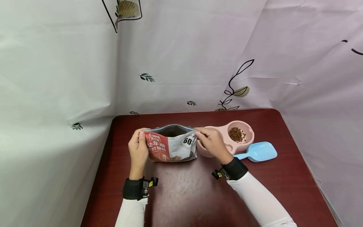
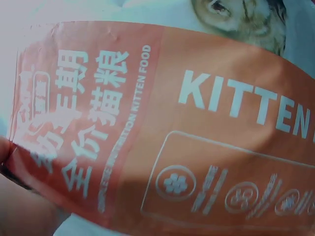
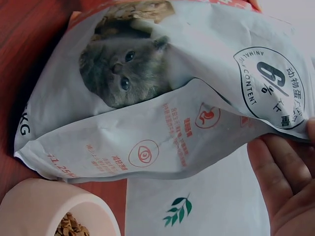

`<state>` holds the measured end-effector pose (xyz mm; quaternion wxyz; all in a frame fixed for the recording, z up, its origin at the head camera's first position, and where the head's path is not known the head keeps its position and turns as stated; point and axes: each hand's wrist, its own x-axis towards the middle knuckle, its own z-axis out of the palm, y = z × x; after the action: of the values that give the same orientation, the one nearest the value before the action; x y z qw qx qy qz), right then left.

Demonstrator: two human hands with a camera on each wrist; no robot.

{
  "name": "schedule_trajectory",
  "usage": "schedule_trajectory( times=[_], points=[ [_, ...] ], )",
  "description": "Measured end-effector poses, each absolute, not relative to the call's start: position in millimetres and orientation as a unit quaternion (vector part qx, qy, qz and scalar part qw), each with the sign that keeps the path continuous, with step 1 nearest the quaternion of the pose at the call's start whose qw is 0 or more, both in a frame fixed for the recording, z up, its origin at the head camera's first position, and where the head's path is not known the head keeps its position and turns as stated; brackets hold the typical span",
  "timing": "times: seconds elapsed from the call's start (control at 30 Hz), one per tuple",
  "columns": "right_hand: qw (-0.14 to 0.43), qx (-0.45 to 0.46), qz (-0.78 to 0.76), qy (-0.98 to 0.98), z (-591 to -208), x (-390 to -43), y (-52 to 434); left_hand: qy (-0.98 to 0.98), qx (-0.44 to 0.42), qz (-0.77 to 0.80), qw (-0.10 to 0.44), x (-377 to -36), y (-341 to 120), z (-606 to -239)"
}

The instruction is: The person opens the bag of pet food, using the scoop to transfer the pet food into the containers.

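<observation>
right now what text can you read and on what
"KITTEN" and "KITTEN FOOD": orange panel of the cat food bag.
"ANIMAL ... CONTENT": round seal on the bag's white side.
"60": same seal in the head view.
Chinese characters and small icon captions: too blurred to quote.

Makeshift staged recording corner, leaf-print sheets [image 1: 181,63] hung as walls, small red-brown table [image 1: 193,189]

The bag [image 1: 173,146] is orange-red with white lettering on one side and white on the other, printed with a grey kitten and orange-red icons. The bowl [image 1: 239,145] is pale pink and holds brown kibble [image 1: 236,134]; the scoop [image 1: 259,152] is light blue. The table [image 1: 184,192] is dark red, the curtain [image 1: 181,63] white with green leaf sprigs.
</observation>
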<state>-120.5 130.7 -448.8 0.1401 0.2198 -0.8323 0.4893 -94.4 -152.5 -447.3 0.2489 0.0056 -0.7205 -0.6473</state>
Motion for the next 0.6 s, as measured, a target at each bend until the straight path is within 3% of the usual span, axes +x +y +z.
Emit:
schedule_trajectory(
  times=[0.37, 0.6],
  points=[
    [0.075, 0.164, 0.508, -0.842, -450, -130, 137, -0.722, 0.039, -0.640, 0.258, -92, -134, -429],
    [0.061, 0.174, 0.510, -0.840, -446, -134, 135, -0.731, 0.020, -0.634, 0.252, -104, -144, -448]
  ],
)
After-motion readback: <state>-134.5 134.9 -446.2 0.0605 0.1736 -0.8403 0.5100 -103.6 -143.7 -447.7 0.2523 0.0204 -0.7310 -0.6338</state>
